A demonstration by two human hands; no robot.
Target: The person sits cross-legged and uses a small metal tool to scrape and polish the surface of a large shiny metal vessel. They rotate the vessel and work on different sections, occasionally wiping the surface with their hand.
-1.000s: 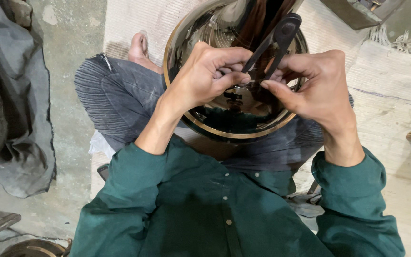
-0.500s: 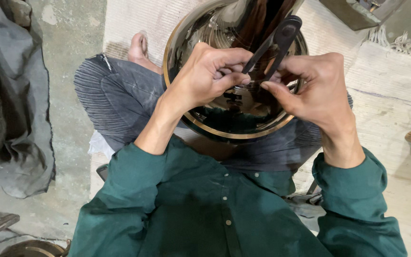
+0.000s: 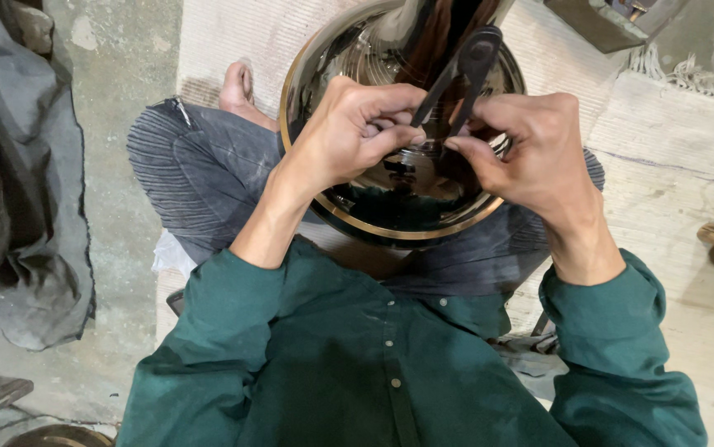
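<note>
Curling over the metal bowl [image 3: 390, 211], left hand [image 3: 349, 128] and right hand [image 3: 531, 149] each grip a divider [image 3: 456, 74] leg

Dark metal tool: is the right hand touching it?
Touching. The head view shows the right hand pinching one leg of the dark metal tool between thumb and fingers.

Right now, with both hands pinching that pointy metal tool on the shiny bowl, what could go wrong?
1. The dark two-legged metal tool is pinched by the left hand and right hand close to its tips; a slip might jab a finger.
2. The shiny metal bowl rests only on the person's lap, so it could tip or roll.
3. A skidding tip could scratch the polished surface.
</note>
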